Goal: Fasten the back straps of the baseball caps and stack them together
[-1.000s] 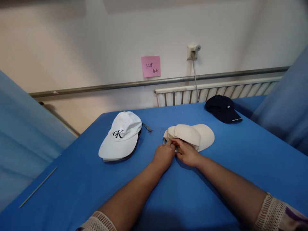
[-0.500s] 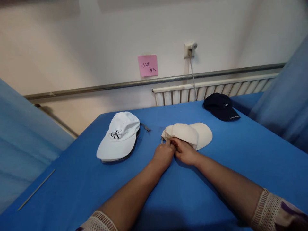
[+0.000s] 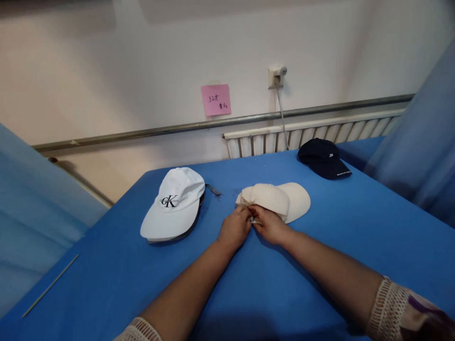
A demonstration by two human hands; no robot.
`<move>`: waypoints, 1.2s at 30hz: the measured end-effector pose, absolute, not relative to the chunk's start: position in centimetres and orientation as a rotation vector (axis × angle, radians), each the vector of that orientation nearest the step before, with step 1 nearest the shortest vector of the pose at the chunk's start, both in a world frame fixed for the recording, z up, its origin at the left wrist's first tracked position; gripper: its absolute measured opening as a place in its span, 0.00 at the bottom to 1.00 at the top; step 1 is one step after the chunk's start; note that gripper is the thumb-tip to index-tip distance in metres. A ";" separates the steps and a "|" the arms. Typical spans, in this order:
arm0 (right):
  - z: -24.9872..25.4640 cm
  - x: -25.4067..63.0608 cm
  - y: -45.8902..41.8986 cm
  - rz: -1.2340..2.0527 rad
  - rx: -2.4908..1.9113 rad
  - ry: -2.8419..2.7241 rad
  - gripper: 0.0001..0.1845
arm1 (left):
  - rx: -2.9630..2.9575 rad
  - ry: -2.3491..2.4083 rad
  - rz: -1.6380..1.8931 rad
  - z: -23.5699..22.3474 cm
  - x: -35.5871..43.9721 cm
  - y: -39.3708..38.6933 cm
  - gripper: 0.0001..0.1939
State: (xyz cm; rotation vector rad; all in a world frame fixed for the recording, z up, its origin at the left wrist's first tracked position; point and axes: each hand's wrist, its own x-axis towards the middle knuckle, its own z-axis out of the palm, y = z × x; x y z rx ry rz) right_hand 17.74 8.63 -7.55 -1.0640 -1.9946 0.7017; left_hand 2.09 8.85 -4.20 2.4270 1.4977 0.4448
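A cream cap (image 3: 280, 200) lies folded on the blue table (image 3: 320, 265), its brim pointing right. My left hand (image 3: 234, 228) and my right hand (image 3: 269, 225) meet at the cap's near left edge, fingers pinched together on its back strap. A small pale bit of the strap or buckle shows between the fingertips. To the left sits a white cap (image 3: 175, 202) with a dark logo, stacked on another cap whose dark edge shows beneath it. A navy cap (image 3: 323, 157) rests at the far right of the table.
A thin stick (image 3: 50, 285) lies near the table's left edge. Behind the table are a white radiator (image 3: 313, 135), a metal rail, a wall plug with a cord (image 3: 276, 78) and a pink note (image 3: 215, 99). Blue fabric hangs at both sides.
Both hands stay pinched at the cream cap's back strap, with only small finger shifts. The view has drifted slightly, so everything sits a little further left.
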 end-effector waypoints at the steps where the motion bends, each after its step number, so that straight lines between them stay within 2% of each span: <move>1: -7.4 17.7 8.6 0.690 -1.070 -1.990 0.27 | 2.428 1.452 0.436 -4.1 2.0 8.8 0.14; 4: -7.3 17.7 8.6 0.644 -1.077 -1.986 0.30 | 2.443 1.397 0.395 -3.9 2.0 8.6 0.17; 10: -7.4 17.6 8.5 0.651 -1.116 -1.978 0.32 | 2.545 1.471 0.257 -4.0 2.8 8.5 0.16; 14: -7.3 17.6 8.5 0.654 -1.120 -1.991 0.33 | 2.584 1.501 0.294 -4.0 3.3 8.5 0.14; 19: -7.6 17.8 8.6 0.658 -1.134 -1.992 0.33 | 2.652 1.566 0.110 -3.9 3.3 8.5 0.15; 24: -7.8 17.7 8.7 0.677 -1.112 -1.981 0.29 | 2.449 1.605 0.513 -4.3 2.6 9.0 0.10; 28: -7.9 17.6 8.8 0.692 -1.216 -1.970 0.15 | 2.298 1.507 0.802 -4.8 1.9 9.5 0.08; 30: -7.9 17.6 8.7 0.698 -1.238 -1.971 0.11 | 2.267 1.445 0.866 -5.1 1.5 9.6 0.07; 33: -8.0 17.6 8.7 0.706 -1.216 -1.971 0.15 | 2.262 1.408 0.859 -5.3 0.8 9.6 0.08; 36: -8.1 17.7 8.7 0.706 -1.198 -1.978 0.21 | 2.379 1.404 0.670 -5.0 -0.2 9.3 0.16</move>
